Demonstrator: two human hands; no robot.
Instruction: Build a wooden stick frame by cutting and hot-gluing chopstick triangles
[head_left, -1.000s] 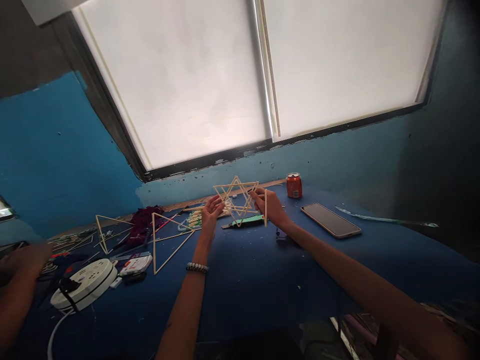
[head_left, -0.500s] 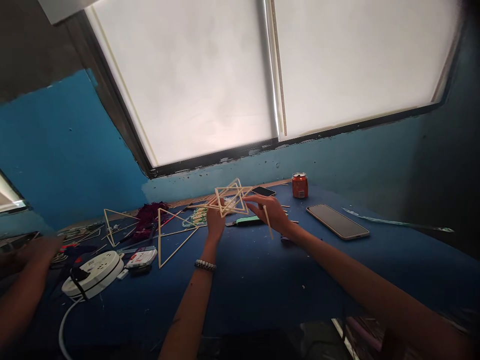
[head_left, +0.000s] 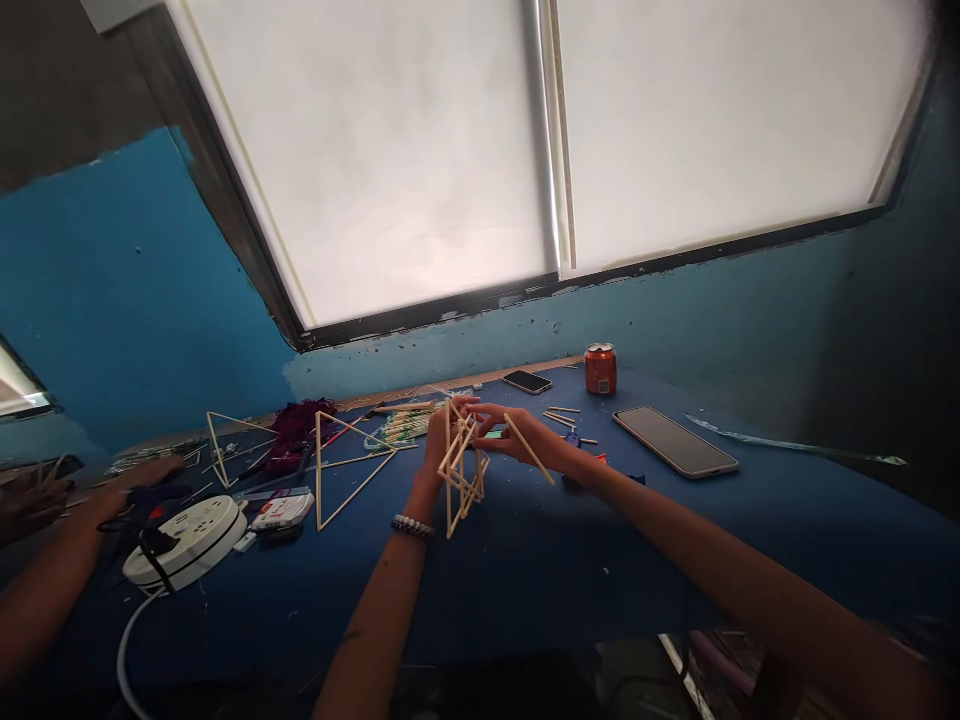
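In the middle of the head view, my left hand (head_left: 439,440) is closed on a frame of joined thin wooden sticks (head_left: 448,500), which hangs down over the bracelet side of the wrist. My right hand (head_left: 525,436) meets it from the right, thumb and fingertips at the frame's upper part. A single loose wooden stick (head_left: 531,452) slants across the back of that hand, seemingly tucked in its fingers. Part of a green cutter (head_left: 495,434) shows behind my fingers. Left of the hands stands a triangle of sticks (head_left: 319,470) on the blue table (head_left: 525,590).
A phone (head_left: 675,442) and a red can (head_left: 601,370) are on the right; another phone (head_left: 527,381) lies behind. At left are a white power strip (head_left: 195,535), a small box (head_left: 283,510), maroon yarn (head_left: 296,430) and another person's arm (head_left: 67,570). Sticks (head_left: 409,425) lie bundled behind.
The stick frame has turned from lying level above my hands to hanging downward and nearer me. My right hand has shifted slightly left. The other person's arm has reached farther across the table.
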